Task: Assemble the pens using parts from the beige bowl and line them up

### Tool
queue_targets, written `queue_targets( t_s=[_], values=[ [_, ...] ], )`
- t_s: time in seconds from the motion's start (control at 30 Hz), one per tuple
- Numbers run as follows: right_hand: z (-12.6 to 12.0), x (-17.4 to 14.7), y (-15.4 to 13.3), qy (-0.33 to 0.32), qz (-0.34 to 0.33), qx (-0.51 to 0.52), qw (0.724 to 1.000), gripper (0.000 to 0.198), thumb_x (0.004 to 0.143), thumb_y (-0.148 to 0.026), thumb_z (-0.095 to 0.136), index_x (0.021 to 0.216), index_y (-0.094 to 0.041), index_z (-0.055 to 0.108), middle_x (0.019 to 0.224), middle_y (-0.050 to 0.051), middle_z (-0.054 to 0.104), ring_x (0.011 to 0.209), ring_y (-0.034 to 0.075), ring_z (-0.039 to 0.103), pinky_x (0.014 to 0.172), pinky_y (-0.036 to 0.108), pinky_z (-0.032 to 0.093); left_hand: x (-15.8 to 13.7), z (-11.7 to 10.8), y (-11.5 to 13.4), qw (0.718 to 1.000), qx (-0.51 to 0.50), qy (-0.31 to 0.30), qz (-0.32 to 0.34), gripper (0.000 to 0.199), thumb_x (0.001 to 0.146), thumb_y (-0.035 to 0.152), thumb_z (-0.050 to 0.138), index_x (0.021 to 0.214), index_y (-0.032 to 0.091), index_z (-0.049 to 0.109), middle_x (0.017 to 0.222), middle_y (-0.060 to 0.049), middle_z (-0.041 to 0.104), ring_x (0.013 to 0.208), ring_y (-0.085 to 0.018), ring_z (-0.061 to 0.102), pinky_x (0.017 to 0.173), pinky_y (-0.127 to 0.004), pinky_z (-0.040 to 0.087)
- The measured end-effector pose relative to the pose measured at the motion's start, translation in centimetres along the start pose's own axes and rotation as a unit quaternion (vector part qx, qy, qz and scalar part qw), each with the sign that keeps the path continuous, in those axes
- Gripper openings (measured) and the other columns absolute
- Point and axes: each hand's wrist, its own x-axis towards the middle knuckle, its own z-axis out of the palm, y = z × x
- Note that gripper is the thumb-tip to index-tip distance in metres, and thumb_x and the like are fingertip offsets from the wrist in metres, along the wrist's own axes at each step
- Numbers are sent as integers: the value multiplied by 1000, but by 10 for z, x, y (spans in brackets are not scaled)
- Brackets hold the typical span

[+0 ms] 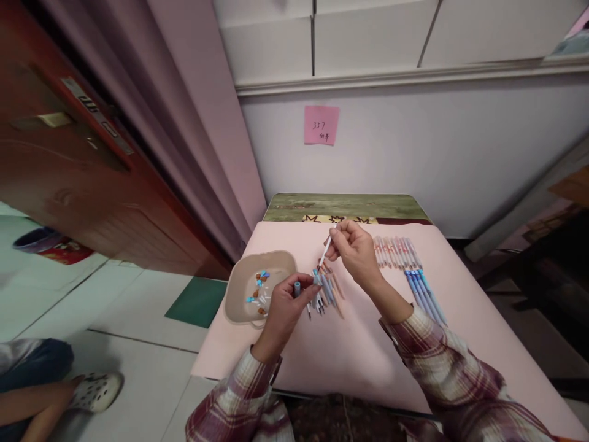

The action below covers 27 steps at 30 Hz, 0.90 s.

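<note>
My right hand (pixel 356 252) pinches a thin white pen refill (pixel 326 250), its dark tip slanting down toward my left hand. Closed around a light blue pen barrel (pixel 317 279) are the fingers of my left hand (pixel 288 302), lower and to the left. Another blue-ended tube (pixel 297 286) sticks up between those fingers. Beneath and beside the hands lies a loose pile of pen barrels and refills (pixel 332 290) in blue, white and brownish tones. Whether the refill's tip touches the barrel, I cannot tell.
A beige bin (pixel 234 298) at the left holds small blue, brown and white parts. Pale pens with reddish marks (pixel 398 252) lie in a row at the right, above several blue pens (pixel 426 296). Behind the pink-covered table (pixel 363 362) is a wall. Someone's shoe (pixel 99 391) shows lower left.
</note>
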Motion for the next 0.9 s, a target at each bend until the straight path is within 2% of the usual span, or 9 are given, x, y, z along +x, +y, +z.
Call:
queue_targets(
  t_s=[0.27, 0.4, 0.47, 0.6, 0.67, 0.77, 0.9],
  values=[
    [4, -16, -9, -38, 3, -35, 999, 30, 85, -48, 60, 79, -21, 50, 49, -5, 59, 40, 11, 56, 41, 19, 45, -3, 3, 6, 999, 33, -13, 4, 17, 71, 33, 75, 76, 18, 70, 65, 2, 58, 57, -10, 40, 55, -22, 32],
    [-2, -22, -12, -61, -29, -142, 987, 26, 83, -44, 61, 77, -20, 59, 50, -4, 56, 41, 9, 52, 41, 19, 39, 0, 4, 11, 1000, 9, -8, 4, 17, 69, 33, 77, 74, 18, 71, 68, 1, 60, 59, -11, 44, 55, -22, 33],
    [-9, -25, -8, -64, -30, -176, 982, 25, 83, -44, 62, 79, -19, 66, 55, -2, 60, 45, 10, 53, 43, 21, 40, 4, 4, 11, 1000, -1, -6, -5, 18, 68, 33, 78, 74, 18, 71, 68, 1, 61, 59, -11, 45, 55, -22, 33],
    [-19, -38, 11, -39, 23, -92, 995, 28, 82, -46, 62, 90, -19, 65, 78, 4, 69, 67, 16, 63, 60, 26, 50, 14, 6, 6, 998, -56, 15, -21, 20, 68, 34, 78, 79, 19, 70, 69, 2, 60, 55, -9, 44, 54, -23, 34],
    [-16, -49, 24, -54, 54, -41, 996, 29, 78, -44, 69, 91, -20, 59, 82, 4, 69, 73, 17, 65, 65, 27, 51, 19, 9, 4, 995, -91, 20, -27, 22, 68, 34, 78, 81, 19, 69, 68, 3, 58, 54, -8, 43, 54, -22, 34],
    [-3, -64, 41, -58, 80, -8, 995, 35, 72, -39, 77, 90, -22, 53, 77, 1, 67, 71, 16, 64, 65, 27, 51, 25, 17, 3, 990, -134, 15, -42, 22, 68, 32, 78, 81, 18, 67, 66, 5, 54, 54, -7, 41, 54, -22, 34],
    [4, -69, 51, -5, 77, 2, 997, 27, 78, -41, 71, 89, -22, 54, 78, 2, 66, 70, 16, 64, 64, 27, 51, 27, 22, 6, 989, -137, -9, -51, 22, 71, 30, 75, 87, 17, 65, 70, 3, 55, 58, -8, 43, 57, -22, 36]
  ],
)
